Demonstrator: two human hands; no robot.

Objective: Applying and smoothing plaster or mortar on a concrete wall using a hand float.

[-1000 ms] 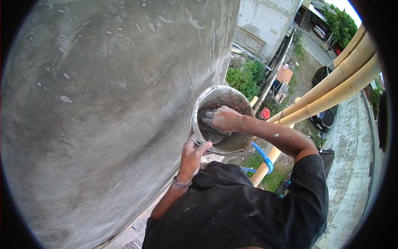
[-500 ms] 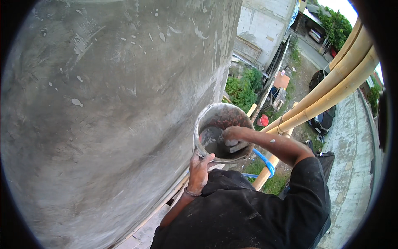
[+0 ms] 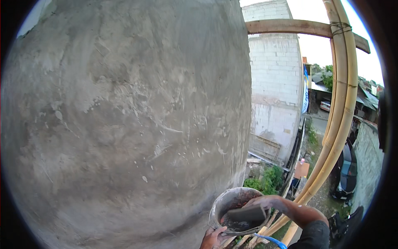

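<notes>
A round, cement-stained bucket (image 3: 224,200) is held up at the lower middle, close to the grey wall. My left hand (image 3: 212,239) grips its near left rim, thumb over the edge. Over the bucket's mouth, my right hand (image 3: 266,201) is closed on a flat grey rectangular pad (image 3: 247,213); whether it is a sponge or a float I cannot tell. Dark grey wet mix (image 3: 240,226) shows below the pad, and the rest of the contents is hidden. A blue strap (image 3: 271,240) hangs by the bucket's right side.
A rough plastered wall (image 3: 124,124) with pale splashes fills the left. Tied bamboo poles (image 3: 342,95) rise at the right, crossed by a wooden beam (image 3: 290,26). Far below lie green bushes (image 3: 267,179) and a dark car (image 3: 346,172). A white block wall (image 3: 275,79) stands beyond.
The view has tilted up, so bucket and hands sit lower in the picture. My right hand has risen from deep inside the bucket to its mouth with the grey pad.
</notes>
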